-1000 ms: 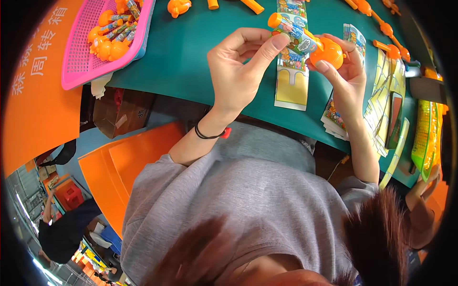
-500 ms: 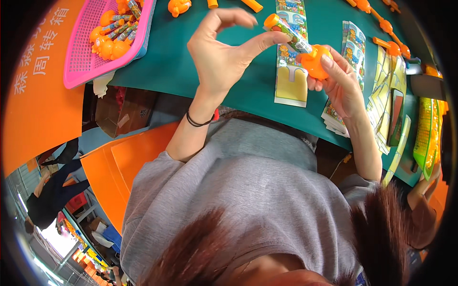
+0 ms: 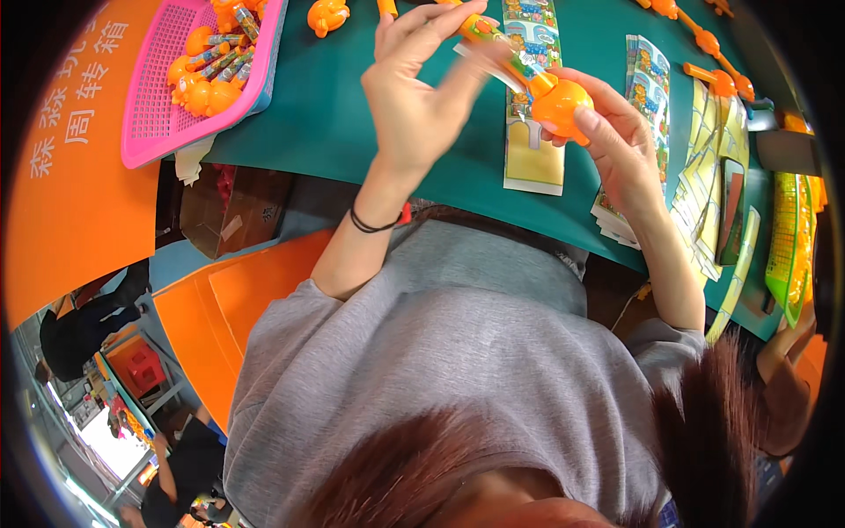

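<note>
My right hand (image 3: 616, 132) is closed around the round orange head of a plastic stick toy (image 3: 562, 110). The toy's stick points up and left, with a colourful printed sticker (image 3: 515, 60) around it. My left hand (image 3: 414, 92) is at the far end of the stick, its fingertips bent against the orange tip. Its thumb is smeared by motion beside the sticker, where a pale edge stands off the stick. Beneath the toy, a strip of printed stickers (image 3: 534, 167) lies on the green table (image 3: 352, 132).
A pink basket (image 3: 145, 132) with several stickered toys stands at the left. A loose orange toy piece (image 3: 327, 16) lies near it. To the right are stacked sticker sheets (image 3: 651, 79), yellow strips (image 3: 700, 176), a dark flat object (image 3: 731, 211) and a yellow-green bag (image 3: 786, 246). Another person's arm (image 3: 779, 348) shows there.
My right hand has moved the toy slightly left and down. My left hand has come from apart, fingers spread, to the stick's tip, its thumb sweeping along the sticker.
</note>
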A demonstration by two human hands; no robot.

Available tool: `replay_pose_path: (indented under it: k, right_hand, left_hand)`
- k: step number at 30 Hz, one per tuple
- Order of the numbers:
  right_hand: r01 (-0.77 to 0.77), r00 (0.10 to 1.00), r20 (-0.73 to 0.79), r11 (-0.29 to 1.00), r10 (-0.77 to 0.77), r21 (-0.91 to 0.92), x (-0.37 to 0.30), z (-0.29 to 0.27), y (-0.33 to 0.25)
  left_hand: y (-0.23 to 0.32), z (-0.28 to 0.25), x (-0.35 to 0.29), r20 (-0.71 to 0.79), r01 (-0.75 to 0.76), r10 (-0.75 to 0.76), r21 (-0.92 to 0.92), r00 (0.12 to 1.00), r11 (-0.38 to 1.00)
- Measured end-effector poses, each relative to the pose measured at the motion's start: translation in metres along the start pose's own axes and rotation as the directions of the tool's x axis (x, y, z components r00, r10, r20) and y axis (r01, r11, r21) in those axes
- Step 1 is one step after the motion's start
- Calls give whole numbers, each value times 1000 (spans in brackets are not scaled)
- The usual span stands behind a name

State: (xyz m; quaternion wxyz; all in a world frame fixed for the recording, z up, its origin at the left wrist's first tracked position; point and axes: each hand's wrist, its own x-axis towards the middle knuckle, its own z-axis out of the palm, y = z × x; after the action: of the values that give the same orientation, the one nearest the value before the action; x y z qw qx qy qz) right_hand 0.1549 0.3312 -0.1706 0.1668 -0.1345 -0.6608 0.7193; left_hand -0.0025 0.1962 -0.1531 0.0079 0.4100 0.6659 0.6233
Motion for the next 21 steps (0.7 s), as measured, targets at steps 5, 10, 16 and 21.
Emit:
replay_pose_path:
  k: [5, 10, 16, 21]
  right_hand:
    - [-40, 998, -41, 998, 42, 52, 0, -1, 0]
    - [-121, 993, 17, 983, 120, 141, 3, -15, -4]
    - [-267, 963, 44, 922, 265, 282, 2, -22, -4]
    - [-285, 956, 22, 910, 292, 301, 1, -22, -2]
  left_hand:
    - [13, 7, -4, -35, -36, 43, 181, 998, 983]
    - [3, -19, 2, 146, 30, -36, 45, 989, 999]
    - [-19, -30, 9, 451, -206, 231, -103, 862, 973]
    - [-24, -22, 6, 418, -182, 234, -161, 878, 970]
